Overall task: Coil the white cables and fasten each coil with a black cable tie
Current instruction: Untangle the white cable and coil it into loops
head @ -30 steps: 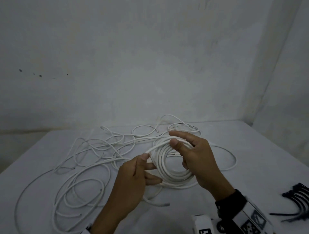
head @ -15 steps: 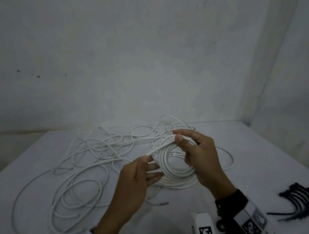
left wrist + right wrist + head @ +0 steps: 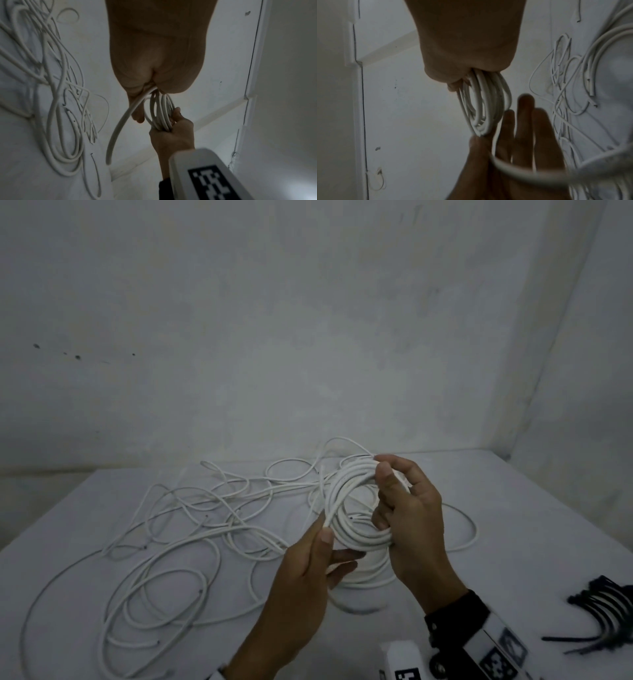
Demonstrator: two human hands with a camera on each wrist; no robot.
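Step in hand: coiling, first cable by my judgement; no tie is on anything yet.

My right hand (image 3: 409,518) grips the coil (image 3: 356,508), thumb and fingers curled round its bundled turns at the far and right side, and holds it raised above the middle of the bench (image 3: 513,508). My left hand (image 3: 308,570) pinches the free strand (image 3: 118,125) between thumb and forefinger at the coil's near-left side; the other fingers lie straight beneath it. The left wrist view shows this strand running down to a cut end, so little length remains to wind.

The other loose white cables (image 3: 178,529) lie tangled over the left half of the bench, reaching toward its far edge, uncoiled. The black cable ties (image 3: 599,614) lie in a bunch near the right edge toward the near corner, well apart from the coil, untouched.

Next move, as I judge it: lay the last length onto the coil and trap it under my right thumb, then free my left hand or set the coil down to fetch one tie. Risk: slackening the right grip lets the turns spring apart.
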